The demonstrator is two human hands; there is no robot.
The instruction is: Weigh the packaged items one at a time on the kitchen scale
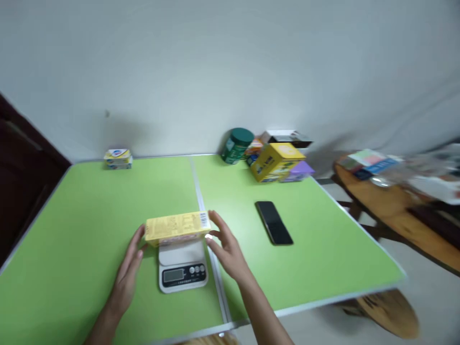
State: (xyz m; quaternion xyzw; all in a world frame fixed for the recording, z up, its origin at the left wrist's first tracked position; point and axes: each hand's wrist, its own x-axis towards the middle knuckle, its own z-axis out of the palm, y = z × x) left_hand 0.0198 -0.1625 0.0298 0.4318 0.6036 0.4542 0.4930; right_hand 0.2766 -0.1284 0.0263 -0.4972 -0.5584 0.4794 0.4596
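Note:
A long yellow cardboard box [176,227] lies crosswise over the back of a white digital kitchen scale [184,268]. Its right end carries a barcode and sits slightly higher than the left. Whether the box rests on the weighing plate or is just above it, I cannot tell. My left hand [126,278] has its fingers against the box's left end. At the opposite end, the fingers and thumb of my right hand [227,249] hold the box. The scale's display and buttons face me, and its back part is hidden under the box.
Right of the scale lies a black smartphone [274,223]. Along the wall stand a small yellow-and-white box [118,159], a green jar [237,145], a yellow carton [276,162] and a purple package [299,171]. A cluttered wooden bench [388,203] is beyond the green table's [89,206] right edge.

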